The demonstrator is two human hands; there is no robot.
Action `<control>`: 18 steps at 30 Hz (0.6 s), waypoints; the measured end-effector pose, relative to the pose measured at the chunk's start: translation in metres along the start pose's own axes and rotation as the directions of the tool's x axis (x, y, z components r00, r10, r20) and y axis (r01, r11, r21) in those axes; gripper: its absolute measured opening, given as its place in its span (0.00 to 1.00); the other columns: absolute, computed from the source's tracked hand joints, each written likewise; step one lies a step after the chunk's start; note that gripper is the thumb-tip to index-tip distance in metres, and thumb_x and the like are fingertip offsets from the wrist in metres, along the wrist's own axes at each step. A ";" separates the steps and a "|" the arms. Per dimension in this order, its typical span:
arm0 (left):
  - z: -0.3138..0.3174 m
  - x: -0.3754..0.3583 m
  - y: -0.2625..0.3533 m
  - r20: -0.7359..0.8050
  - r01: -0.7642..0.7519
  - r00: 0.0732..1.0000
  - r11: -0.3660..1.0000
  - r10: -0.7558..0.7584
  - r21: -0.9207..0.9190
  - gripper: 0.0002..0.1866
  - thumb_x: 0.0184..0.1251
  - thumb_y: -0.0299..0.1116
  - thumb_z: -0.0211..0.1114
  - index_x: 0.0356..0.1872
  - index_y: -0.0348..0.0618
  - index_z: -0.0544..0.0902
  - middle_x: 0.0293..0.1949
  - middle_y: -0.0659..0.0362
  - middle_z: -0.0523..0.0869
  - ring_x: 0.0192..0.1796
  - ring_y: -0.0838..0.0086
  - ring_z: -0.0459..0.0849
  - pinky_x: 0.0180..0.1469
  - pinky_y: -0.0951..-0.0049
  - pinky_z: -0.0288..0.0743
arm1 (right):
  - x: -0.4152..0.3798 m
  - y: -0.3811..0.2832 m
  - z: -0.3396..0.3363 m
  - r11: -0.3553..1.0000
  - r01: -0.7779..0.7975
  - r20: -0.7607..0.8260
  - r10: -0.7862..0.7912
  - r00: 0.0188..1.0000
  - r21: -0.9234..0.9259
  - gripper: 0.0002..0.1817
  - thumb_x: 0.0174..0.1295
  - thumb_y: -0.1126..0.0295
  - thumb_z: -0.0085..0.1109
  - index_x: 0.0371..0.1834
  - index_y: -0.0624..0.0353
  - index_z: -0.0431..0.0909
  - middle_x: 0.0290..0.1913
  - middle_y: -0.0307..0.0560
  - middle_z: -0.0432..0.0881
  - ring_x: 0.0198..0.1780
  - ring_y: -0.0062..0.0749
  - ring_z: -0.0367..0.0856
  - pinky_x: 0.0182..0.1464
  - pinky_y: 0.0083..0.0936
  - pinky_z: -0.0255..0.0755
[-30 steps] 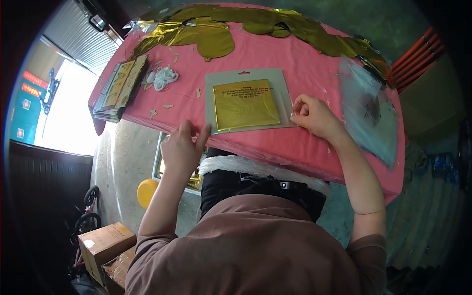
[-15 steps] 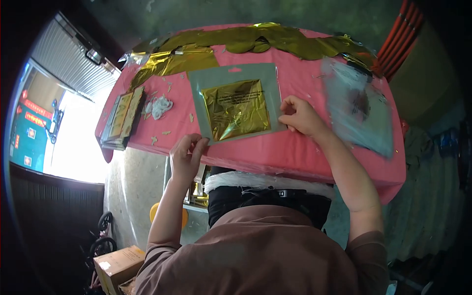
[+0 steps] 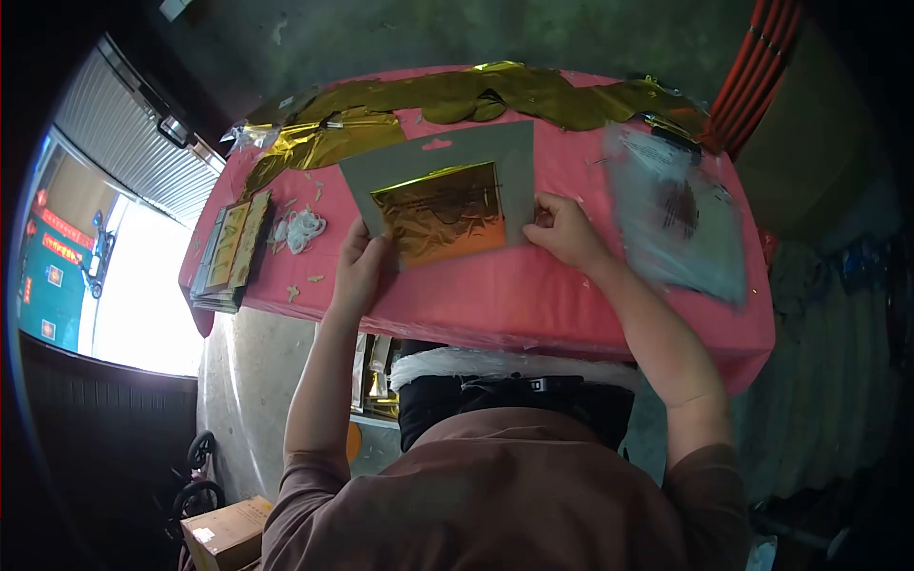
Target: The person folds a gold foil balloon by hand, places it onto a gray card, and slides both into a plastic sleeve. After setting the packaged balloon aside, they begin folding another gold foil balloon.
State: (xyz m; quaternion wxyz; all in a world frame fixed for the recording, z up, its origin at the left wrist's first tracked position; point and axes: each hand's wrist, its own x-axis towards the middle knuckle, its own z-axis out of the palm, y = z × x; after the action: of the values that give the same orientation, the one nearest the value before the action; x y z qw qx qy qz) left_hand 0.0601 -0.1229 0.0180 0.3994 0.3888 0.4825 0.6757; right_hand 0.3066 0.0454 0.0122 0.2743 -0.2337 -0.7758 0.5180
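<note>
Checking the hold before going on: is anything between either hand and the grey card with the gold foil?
Nothing visible. The left hand grips the grey card at its lower left corner, the right hand at its lower right edge.

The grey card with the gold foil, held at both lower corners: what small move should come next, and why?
Probably a small lift toward the clear bags. The left hand and right hand pinch the grey card at its lower corners, its near edge is tilted up from the pink table, and the gold foil lies flat against it.
</note>
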 end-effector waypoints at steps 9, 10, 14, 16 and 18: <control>-0.007 -0.002 -0.007 0.051 -0.056 0.997 0.998 0.055 0.016 0.12 0.67 0.25 0.53 0.51 0.40 0.73 0.38 0.66 0.79 0.38 0.84 0.76 0.39 0.81 0.70 | 0.001 -0.002 -0.001 0.998 -0.054 0.070 0.053 0.996 0.012 0.13 0.54 0.77 0.60 0.45 0.62 0.78 0.37 0.34 0.80 0.38 0.14 0.76 0.43 0.18 0.71; -0.005 -0.003 -0.003 0.011 -0.087 0.996 0.988 0.086 0.124 0.13 0.67 0.25 0.54 0.52 0.39 0.74 0.40 0.65 0.80 0.41 0.83 0.77 0.43 0.80 0.71 | 0.001 -0.008 0.000 0.998 -0.067 0.080 0.067 0.995 -0.003 0.12 0.54 0.76 0.61 0.43 0.62 0.79 0.37 0.34 0.81 0.38 0.15 0.76 0.43 0.18 0.71; -0.010 0.001 0.009 0.054 -0.259 0.966 0.948 0.253 0.188 0.12 0.68 0.26 0.55 0.49 0.35 0.77 0.42 0.65 0.81 0.45 0.84 0.76 0.49 0.80 0.69 | -0.004 -0.022 -0.003 0.998 0.047 -0.050 -0.050 0.998 -0.047 0.09 0.54 0.75 0.62 0.39 0.63 0.81 0.35 0.34 0.81 0.38 0.16 0.76 0.43 0.19 0.71; -0.004 -0.002 0.007 0.052 -0.164 0.986 0.961 0.157 0.223 0.11 0.68 0.27 0.56 0.49 0.35 0.77 0.41 0.65 0.81 0.44 0.84 0.76 0.48 0.81 0.69 | -0.001 -0.017 -0.003 0.992 -0.038 0.032 0.042 0.999 -0.120 0.09 0.55 0.74 0.62 0.39 0.64 0.81 0.34 0.34 0.82 0.37 0.16 0.77 0.43 0.20 0.72; -0.007 0.001 0.004 0.054 -0.118 0.993 0.940 0.106 0.319 0.10 0.68 0.30 0.57 0.45 0.35 0.79 0.37 0.66 0.82 0.39 0.86 0.76 0.44 0.82 0.70 | -0.001 -0.024 -0.006 0.980 -0.060 0.016 0.064 0.998 -0.192 0.09 0.55 0.73 0.62 0.39 0.62 0.82 0.31 0.35 0.82 0.35 0.16 0.76 0.40 0.20 0.71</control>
State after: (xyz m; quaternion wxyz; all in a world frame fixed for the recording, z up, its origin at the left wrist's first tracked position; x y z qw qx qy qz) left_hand 0.0530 -0.1250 0.0203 0.3002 0.4875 0.5560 0.6025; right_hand 0.3094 0.0401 0.0363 0.2255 -0.2772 -0.8174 0.4518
